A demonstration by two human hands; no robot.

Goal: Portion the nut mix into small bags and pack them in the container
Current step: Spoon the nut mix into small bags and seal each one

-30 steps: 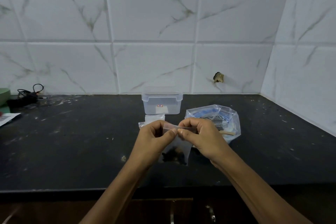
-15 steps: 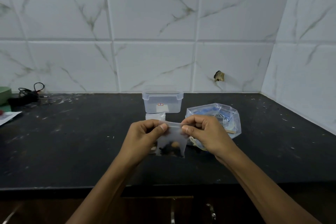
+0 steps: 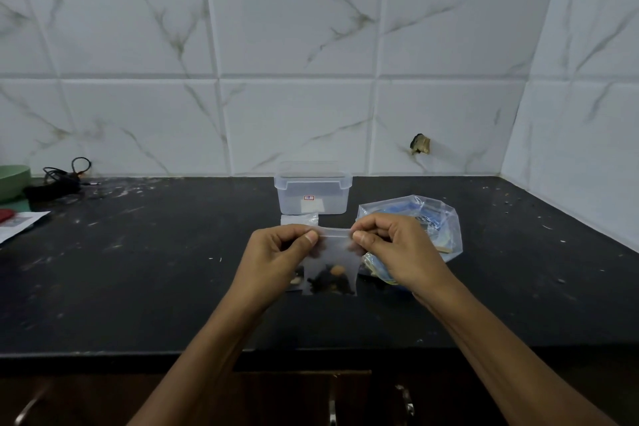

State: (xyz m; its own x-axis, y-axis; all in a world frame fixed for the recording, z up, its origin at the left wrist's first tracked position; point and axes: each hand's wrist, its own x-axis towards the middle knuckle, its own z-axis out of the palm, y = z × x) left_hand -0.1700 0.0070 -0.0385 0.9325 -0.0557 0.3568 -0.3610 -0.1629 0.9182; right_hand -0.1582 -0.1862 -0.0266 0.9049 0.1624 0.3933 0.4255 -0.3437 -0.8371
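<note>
Clear small bag (image 3: 330, 264), nuts inside, seal strip level between pinching left hand (image 3: 276, 261) and right hand (image 3: 397, 252); container (image 3: 313, 195) straight beyond.

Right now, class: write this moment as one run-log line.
step: sealing small bag | left hand: pinches top strip | right hand: pinches top strip | nuts: inside bag | container: behind on counter, not yet packed

Black countertop (image 3: 138, 287), scuffed with pale specks, runs under both hands. White marble-look tile wall (image 3: 311, 45) beyond them, turning a corner on the right. Chipped hole (image 3: 420, 143) in a tile, up-right. Dark cabinet fronts (image 3: 103, 398) below.
</note>
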